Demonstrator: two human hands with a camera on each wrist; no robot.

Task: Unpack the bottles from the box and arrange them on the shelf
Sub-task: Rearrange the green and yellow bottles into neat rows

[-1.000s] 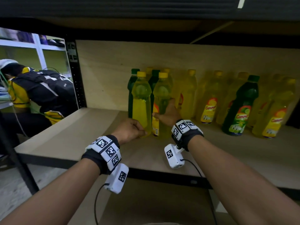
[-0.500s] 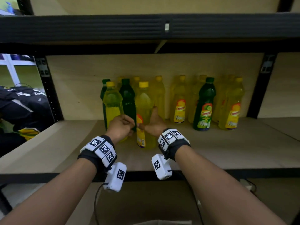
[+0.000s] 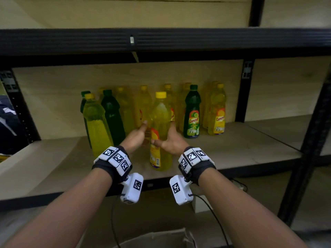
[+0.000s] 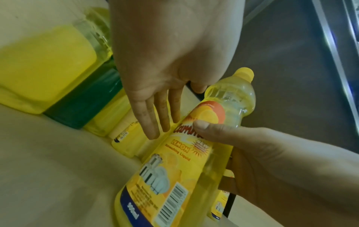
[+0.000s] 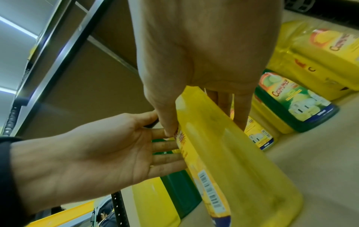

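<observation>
A yellow bottle (image 3: 160, 111) with a yellow cap stands upright near the front of the wooden shelf (image 3: 247, 145). My right hand (image 3: 170, 142) grips its right side, thumb on the label (image 4: 186, 147) and fingers round the back. My left hand (image 3: 138, 136) is open, its straight fingers (image 4: 153, 122) against the bottle's left side. In the right wrist view the bottle (image 5: 223, 145) shows between both hands. Several more yellow and green bottles stand behind it.
A yellow bottle (image 3: 96, 126) and a dark green one (image 3: 112, 119) stand close on the left, a labelled green bottle (image 3: 192, 113) on the right. The black beam (image 3: 161, 42) of the shelf above runs overhead. A cardboard box (image 3: 161, 238) sits below. A black upright (image 3: 313, 140) stands at right.
My left hand has left the left yellow bottle and opened against the middle one. The bottle in my right hand now stands further right, apart from the left pair.
</observation>
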